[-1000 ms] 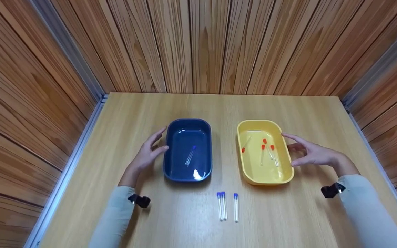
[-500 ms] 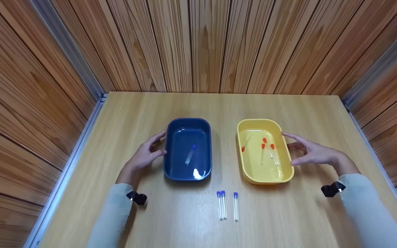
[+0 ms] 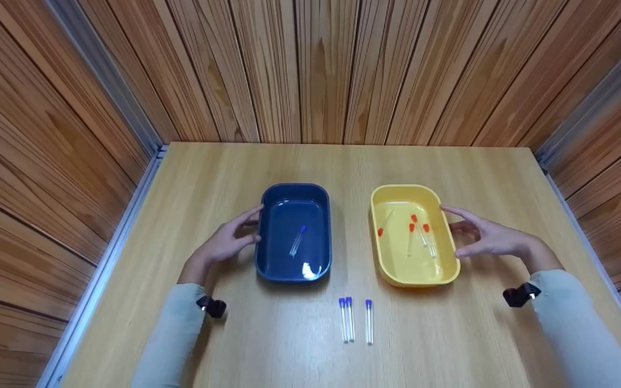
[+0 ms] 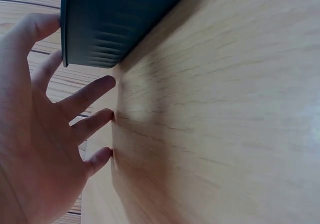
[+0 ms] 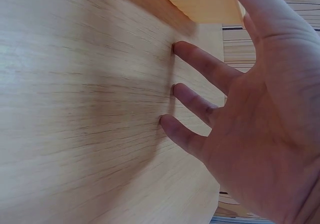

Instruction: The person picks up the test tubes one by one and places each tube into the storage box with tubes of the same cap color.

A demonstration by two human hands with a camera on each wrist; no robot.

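Since a second ago, the left hand (image 3: 225, 242) has moved against the blue tray (image 3: 283, 265) at its three o'clock, fingers (image 4: 84, 96) loosely spread and touching the rim. The right hand (image 3: 491, 240), likewise spread, touches the yellow tray (image 3: 413, 273) at its nine o'clock. Inside lie a blue-capped tube (image 3: 298, 241) and four red-capped tubes (image 3: 411, 237), respectively. Three loose blue-capped tubes (image 3: 350, 320) lie on the surface (image 3: 267, 345), toward six o'clock.
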